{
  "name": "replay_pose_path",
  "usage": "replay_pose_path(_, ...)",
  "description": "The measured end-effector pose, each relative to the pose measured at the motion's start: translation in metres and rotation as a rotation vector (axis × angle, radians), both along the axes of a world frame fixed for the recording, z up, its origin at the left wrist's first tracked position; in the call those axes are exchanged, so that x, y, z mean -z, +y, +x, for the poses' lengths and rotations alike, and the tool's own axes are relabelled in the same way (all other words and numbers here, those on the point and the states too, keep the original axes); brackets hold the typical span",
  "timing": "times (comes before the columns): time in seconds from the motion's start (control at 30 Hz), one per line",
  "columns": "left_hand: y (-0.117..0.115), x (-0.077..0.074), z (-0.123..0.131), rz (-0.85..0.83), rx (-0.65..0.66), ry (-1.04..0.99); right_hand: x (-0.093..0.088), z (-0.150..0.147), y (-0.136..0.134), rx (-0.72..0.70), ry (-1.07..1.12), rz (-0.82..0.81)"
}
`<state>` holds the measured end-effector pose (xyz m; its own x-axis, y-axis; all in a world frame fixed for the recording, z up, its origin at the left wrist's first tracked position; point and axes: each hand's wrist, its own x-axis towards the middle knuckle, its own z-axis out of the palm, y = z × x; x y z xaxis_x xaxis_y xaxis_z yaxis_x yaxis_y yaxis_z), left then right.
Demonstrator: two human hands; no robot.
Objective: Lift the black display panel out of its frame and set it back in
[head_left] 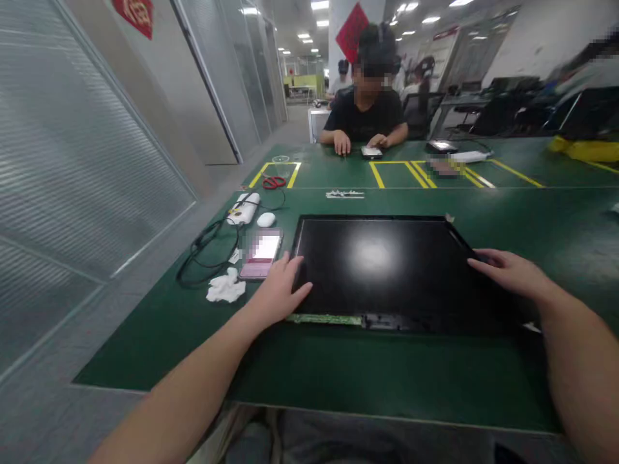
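Note:
A black flat display panel [387,270] lies face up on the green table, its glass reflecting a bright ceiling light. Along its near edge a strip of green circuit board [329,319] is exposed. My left hand [283,287] grips the panel's left edge, thumb on the front border and fingers along the side. On the opposite side, my right hand [507,270] grips the right edge with its thumb on top; its other fingers are partly hidden. A lit phone [261,254] lies just beyond my left hand.
Left of the panel are a crumpled tissue [226,287], a white mouse-like object [266,220], a white device [244,209], black cable [200,248], red-handled scissors [274,183] and a clear cup [280,166]. Small white strips [345,194] lie behind it. A person [365,109] sits across the table [387,374].

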<state>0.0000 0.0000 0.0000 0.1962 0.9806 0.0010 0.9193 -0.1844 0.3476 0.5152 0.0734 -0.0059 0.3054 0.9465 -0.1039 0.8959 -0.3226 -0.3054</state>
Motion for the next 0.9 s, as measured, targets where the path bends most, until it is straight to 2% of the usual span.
replay_pose_path(0.2, -0.001, 0.006, 0.003, 0.011, -0.028, -0.034, 0.009, 0.006, -0.007, 0.02, 0.092, 0.051)
replay_pose_path(0.5, 0.005, 0.011, -0.002, 0.027, -0.036, -0.235, 0.02, 0.009, -0.003, -0.002, 0.109, 0.096)
replay_pose_path(0.6, 0.009, 0.012, -0.008, 0.061, -0.041, -0.389, 0.022, 0.008, -0.004, -0.009, 0.101, 0.088)
replay_pose_path(0.73, 0.012, 0.012, -0.009, 0.037, -0.172, -0.641, 0.02, 0.004, -0.005, -0.01, 0.094, 0.059)
replay_pose_path(0.9, 0.012, 0.01, 0.001, -0.055, -0.358, -1.172, 0.022, 0.001, -0.005, 0.005, 0.109, 0.077)
